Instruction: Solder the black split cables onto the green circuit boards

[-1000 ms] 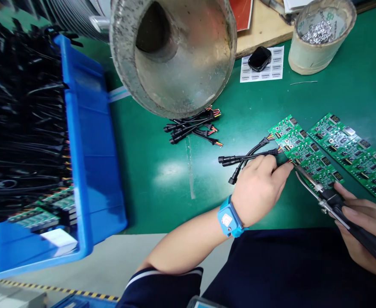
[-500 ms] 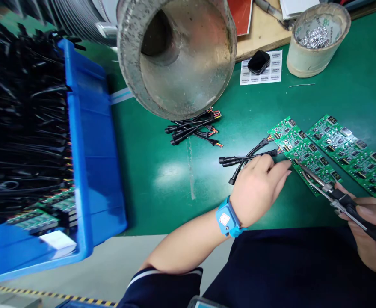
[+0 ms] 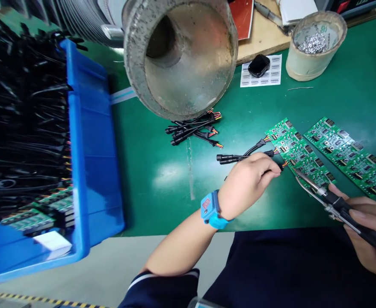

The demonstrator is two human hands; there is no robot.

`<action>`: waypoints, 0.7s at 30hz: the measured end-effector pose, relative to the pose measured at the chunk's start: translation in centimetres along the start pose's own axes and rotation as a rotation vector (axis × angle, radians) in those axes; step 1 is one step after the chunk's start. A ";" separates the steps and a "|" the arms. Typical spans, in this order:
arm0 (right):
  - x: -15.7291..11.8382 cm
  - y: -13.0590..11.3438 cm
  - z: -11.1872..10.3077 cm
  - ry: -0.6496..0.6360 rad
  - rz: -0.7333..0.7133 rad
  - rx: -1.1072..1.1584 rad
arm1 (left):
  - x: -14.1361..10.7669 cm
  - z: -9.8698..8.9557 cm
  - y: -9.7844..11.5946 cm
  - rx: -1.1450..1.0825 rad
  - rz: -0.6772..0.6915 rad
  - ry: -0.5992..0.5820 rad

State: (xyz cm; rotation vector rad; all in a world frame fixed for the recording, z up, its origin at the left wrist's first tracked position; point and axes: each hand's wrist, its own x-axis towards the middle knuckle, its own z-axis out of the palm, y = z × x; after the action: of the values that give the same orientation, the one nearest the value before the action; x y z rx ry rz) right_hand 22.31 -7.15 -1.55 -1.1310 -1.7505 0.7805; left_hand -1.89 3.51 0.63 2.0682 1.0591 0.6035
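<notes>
My left hand (image 3: 250, 182), with a blue wrist strap (image 3: 214, 210), pinches a short black cable (image 3: 281, 167) whose coloured wire ends touch the edge of a green circuit board strip (image 3: 298, 147). Two more black cables (image 3: 255, 147) run from that strip's upper left edge, partly under my hand. On the right, my right hand (image 3: 364, 218) is closed around a soldering iron (image 3: 341, 207) with a thin metal feed tube beside it. The iron's tip is at the strip's lower left edge, close to the wire ends. A second board strip (image 3: 348, 154) lies to the right.
A wide metal duct mouth (image 3: 190, 64) hangs over a pile of black cables (image 3: 194, 128). At the left stands a blue bin (image 3: 94, 149) full of cables and boards. Toward the back are a tub of metal shavings (image 3: 316, 47), a label sheet (image 3: 261, 81) and a black oval object (image 3: 259, 65).
My left hand has shifted slightly left and lower, and its cable's coloured ends now show at the board. The soldering iron has moved slightly left and down. The view has shifted a little.
</notes>
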 end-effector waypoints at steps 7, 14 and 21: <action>0.1 -0.2 0.0 -0.028 -0.021 -0.001 | 0.3 -0.7 -0.3 0.024 0.069 -0.048; 0.7 -0.3 0.0 -0.101 -0.069 -0.027 | 0.4 -1.5 -0.7 0.105 0.186 -0.186; 0.5 0.6 0.1 -0.216 -0.128 -0.147 | 0.4 -0.9 -0.4 0.099 0.114 -0.091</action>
State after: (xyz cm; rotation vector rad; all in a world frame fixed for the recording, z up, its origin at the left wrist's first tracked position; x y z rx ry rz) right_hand 22.30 -6.49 -1.96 -1.0483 -2.0685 0.7267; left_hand -2.52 4.34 0.95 2.2324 0.9410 0.5170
